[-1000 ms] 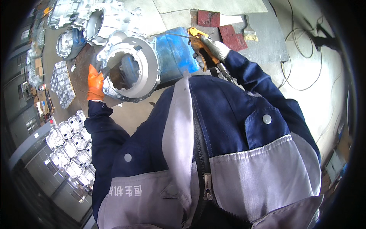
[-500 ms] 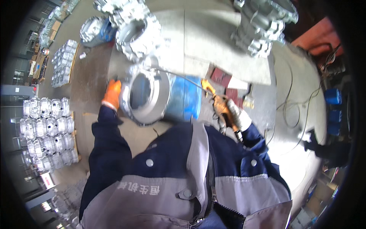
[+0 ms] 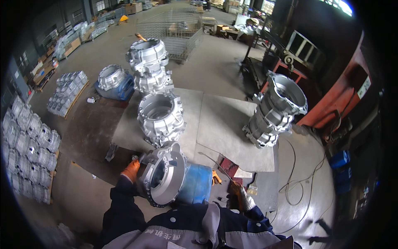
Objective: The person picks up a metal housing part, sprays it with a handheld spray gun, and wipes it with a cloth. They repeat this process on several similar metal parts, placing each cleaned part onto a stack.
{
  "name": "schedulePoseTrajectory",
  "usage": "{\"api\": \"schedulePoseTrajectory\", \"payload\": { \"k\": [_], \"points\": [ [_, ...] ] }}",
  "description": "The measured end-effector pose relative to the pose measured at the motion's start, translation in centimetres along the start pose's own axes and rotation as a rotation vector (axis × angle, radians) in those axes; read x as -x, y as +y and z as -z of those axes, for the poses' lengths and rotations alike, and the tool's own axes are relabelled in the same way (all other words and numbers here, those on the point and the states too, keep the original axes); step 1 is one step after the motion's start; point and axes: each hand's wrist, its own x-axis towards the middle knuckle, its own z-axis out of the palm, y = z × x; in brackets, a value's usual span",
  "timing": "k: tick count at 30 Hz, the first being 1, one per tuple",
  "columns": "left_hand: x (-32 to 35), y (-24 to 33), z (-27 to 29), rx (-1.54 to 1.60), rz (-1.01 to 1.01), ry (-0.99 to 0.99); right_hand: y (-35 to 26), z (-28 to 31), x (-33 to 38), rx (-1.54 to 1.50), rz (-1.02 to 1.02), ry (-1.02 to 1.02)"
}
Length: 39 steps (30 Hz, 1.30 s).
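A silver cast-metal housing (image 3: 177, 179) lies on its side in front of me, its wide round opening turned to the right. My left hand (image 3: 131, 171), in an orange glove, is closed at the housing's left edge. Against its right side rests a blue plastic drum (image 3: 198, 182). My right hand (image 3: 244, 199), in an orange and white glove, is closed around a hand tool with a long thin shaft (image 3: 219, 164). The tool's tip points up and left, apart from the housing; my hand hides most of its handle. An orange object (image 3: 216, 177) lies between drum and right hand.
More housings stand stacked ahead (image 3: 159, 118) and at the right (image 3: 269, 118). A brush (image 3: 252, 187) and a dark red piece (image 3: 227, 166) lie near my right hand. Hoses (image 3: 295, 174) loop across the right floor. Pallets of castings (image 3: 31, 151) stand left.
The view has tilted up, showing more of the hall. The tool's tip has drawn right, away from the housing. My left hand stays at the housing's left edge.
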Motion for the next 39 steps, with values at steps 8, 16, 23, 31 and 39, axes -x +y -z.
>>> {"api": "schedulePoseTrajectory", "payload": {
  "k": [8,16,23,31,39],
  "points": [
    [2.2,8.9,-2.0,0.252,-0.102,0.189,-2.3,0.1,-2.4,0.199,0.223,-0.112],
    [8.4,24.7,-1.5,0.588,0.651,0.45,-5.5,4.4,-4.3,0.339,-0.389,-0.043],
    [17.9,36.2,1.5,0.619,0.969,0.75,-7.8,1.0,-5.9,0.624,-0.394,-0.615],
    [27.4,43.8,0.1,0.385,1.257,1.126,-6.5,-7.9,-6.4,0.789,-0.438,-1.038],
    [34.3,47.4,-0.9,0.422,1.732,1.282,4.6,-15.6,-10.7,1.124,-0.513,-0.98]
  ]
}}
